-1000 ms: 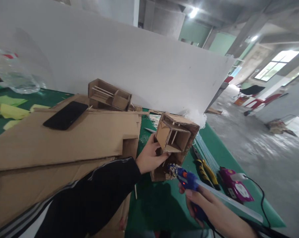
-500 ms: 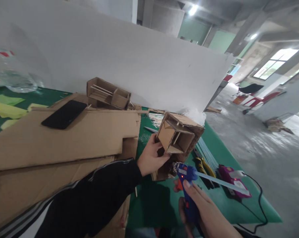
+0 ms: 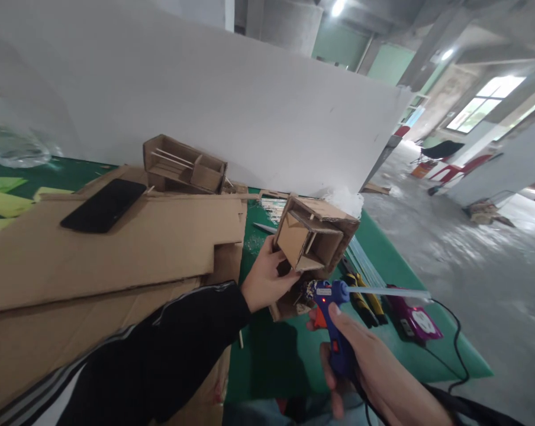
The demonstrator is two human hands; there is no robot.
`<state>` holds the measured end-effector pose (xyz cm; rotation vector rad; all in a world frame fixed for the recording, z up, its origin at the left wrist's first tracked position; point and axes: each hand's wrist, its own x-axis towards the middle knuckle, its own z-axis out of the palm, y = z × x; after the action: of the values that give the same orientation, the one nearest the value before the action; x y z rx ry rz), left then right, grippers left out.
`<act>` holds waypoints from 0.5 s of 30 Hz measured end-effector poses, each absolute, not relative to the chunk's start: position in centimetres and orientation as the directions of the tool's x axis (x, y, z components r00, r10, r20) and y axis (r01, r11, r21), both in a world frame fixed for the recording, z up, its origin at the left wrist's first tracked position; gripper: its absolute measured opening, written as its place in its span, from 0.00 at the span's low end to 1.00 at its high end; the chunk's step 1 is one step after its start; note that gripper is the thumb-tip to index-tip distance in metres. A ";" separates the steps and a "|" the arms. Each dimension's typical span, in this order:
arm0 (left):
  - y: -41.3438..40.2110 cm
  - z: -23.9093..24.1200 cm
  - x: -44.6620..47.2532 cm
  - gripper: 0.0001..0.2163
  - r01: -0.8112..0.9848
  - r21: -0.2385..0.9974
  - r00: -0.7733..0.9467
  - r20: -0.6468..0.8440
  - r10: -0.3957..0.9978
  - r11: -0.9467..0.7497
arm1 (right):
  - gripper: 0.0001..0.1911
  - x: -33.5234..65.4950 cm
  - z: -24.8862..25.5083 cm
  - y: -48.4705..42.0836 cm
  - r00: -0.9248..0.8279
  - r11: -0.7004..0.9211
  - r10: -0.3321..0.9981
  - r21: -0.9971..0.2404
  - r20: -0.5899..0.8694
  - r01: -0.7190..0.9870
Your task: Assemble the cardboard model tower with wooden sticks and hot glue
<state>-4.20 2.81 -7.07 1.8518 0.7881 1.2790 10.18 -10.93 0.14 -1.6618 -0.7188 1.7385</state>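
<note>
My left hand (image 3: pixel 267 281) is closed on the lower left side of a cardboard box (image 3: pixel 294 239), which is tilted so that its inner compartment and a short stick inside face me. In my right hand (image 3: pixel 354 343) is a blue hot glue gun (image 3: pixel 338 352) with an orange trigger and a lit red light. A long clear glue stick (image 3: pixel 389 291) juts out of its back to the right. The gun's dirty nozzle (image 3: pixel 309 290) points left, just under the box; whether it touches the cardboard I cannot tell.
Large cardboard sheets (image 3: pixel 161 236) cover the left of the green table (image 3: pixel 271 367), with a black phone (image 3: pixel 104 205) on them. Behind stands another cardboard box (image 3: pixel 185 165). Pliers (image 3: pixel 364 299), glue sticks (image 3: pixel 365 260) and a purple device (image 3: pixel 416 319) lie right. A white partition (image 3: pixel 183 89) rises behind.
The glue gun has turned a little, its glue stick now lying closer to level. The whole view has shifted slightly; my left hand still holds the box.
</note>
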 end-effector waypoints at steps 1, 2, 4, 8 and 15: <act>2.8 -7.2 -4.2 0.10 0.077 0.844 0.318 0.484 0.815 -0.531 | 0.28 10.1 0.4 -10.9 -0.017 -0.655 0.755 -0.753 -0.655 -0.062; 2.9 -7.3 -4.2 0.09 0.080 0.846 0.320 0.479 0.817 -0.527 | 0.28 10.1 0.6 -10.8 -0.019 -0.650 0.759 -0.757 -0.651 -0.060; 2.9 -7.4 -4.2 0.08 0.080 0.842 0.321 0.484 0.814 -0.533 | 0.28 10.1 0.7 -10.7 -0.020 -0.650 0.760 -0.757 -0.650 -0.063; 2.9 -7.3 -4.2 0.08 0.067 0.838 0.322 0.495 0.807 -0.541 | 0.28 10.3 0.3 -10.7 -0.035 -0.650 0.760 -0.757 -0.649 -0.072; 2.7 -6.9 -4.2 0.09 0.050 0.863 0.345 0.457 0.820 -0.503 | 0.26 10.6 -0.3 -10.7 -0.083 -0.665 0.746 -0.739 -0.660 -0.106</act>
<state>-4.21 2.73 -6.89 1.8195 0.7673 1.2304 10.60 -10.70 -0.35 -1.5887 -0.7031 1.8117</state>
